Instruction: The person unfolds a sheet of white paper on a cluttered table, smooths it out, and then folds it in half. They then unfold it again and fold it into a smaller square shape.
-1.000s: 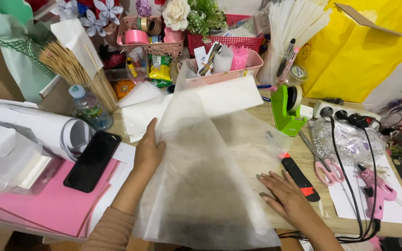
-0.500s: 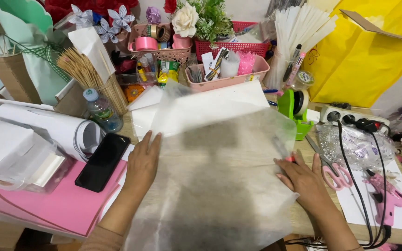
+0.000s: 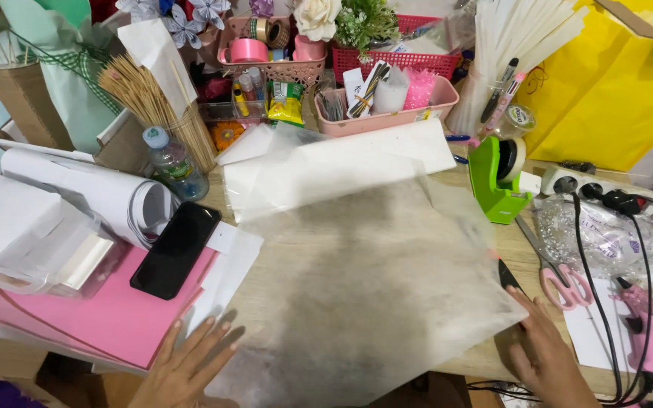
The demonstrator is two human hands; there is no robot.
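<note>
Both hands pulled back, spread fingers (image 3: 213,340) flat beside translucent sheet (image 3: 357,279) edges

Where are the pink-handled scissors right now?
In the head view, the pink-handled scissors lie right of the translucent sheet, between it and the black cables, below the green tape dispenser.

My left hand (image 3: 187,370) low at the near edge, palm down, fingers spread and pointing forward, my right hand (image 3: 542,351) low on the other side, palm down, fingers extended flat, neither grip closed, forearms barely in view
</note>
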